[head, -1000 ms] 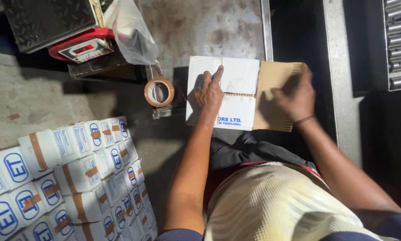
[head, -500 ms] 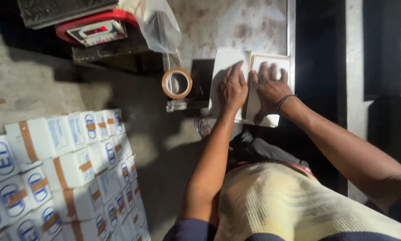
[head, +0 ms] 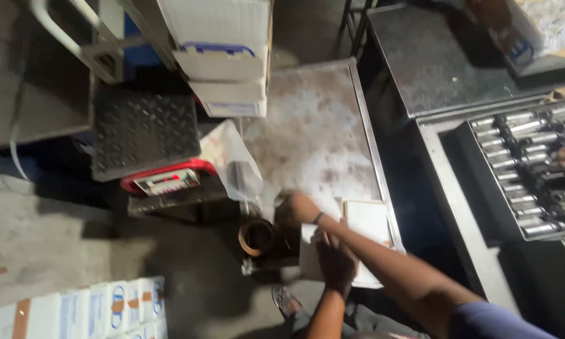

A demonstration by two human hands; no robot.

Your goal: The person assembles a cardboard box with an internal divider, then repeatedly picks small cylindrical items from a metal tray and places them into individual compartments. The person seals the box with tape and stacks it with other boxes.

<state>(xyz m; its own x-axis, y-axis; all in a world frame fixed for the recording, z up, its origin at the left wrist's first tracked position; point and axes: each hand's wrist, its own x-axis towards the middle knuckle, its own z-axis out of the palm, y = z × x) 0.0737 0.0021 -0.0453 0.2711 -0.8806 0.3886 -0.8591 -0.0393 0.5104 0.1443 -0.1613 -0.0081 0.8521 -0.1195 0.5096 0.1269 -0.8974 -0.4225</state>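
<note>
1. Nearest, the left hand (head: 336, 260) lies flat, palm down, on a white carton (head: 368, 223) at the near edge of a worn metal table (head: 320, 125); it holds nothing.
2. Just beyond, the right hand (head: 295, 208), with a dark band at the wrist, crosses over toward the carton's left corner; it is blurred, so whether it grips anything cannot be told.
3. Left of the carton sits a brown tape roll (head: 256, 236) in shadow, close to the right hand.
4. Lower left, on the grey concrete floor (head: 50, 251), stand small blue-and-white boxes (head: 87, 311).
5. Further out, a red-rimmed weighing scale (head: 160, 179) with a clear plastic bag (head: 229, 160) beside it.
6. Right, a tray of shiny metal tubes (head: 527, 169) rests on a steel bench.
7. Farthest, stacked white cartons (head: 222, 56) crowd the table's far edge.
</note>
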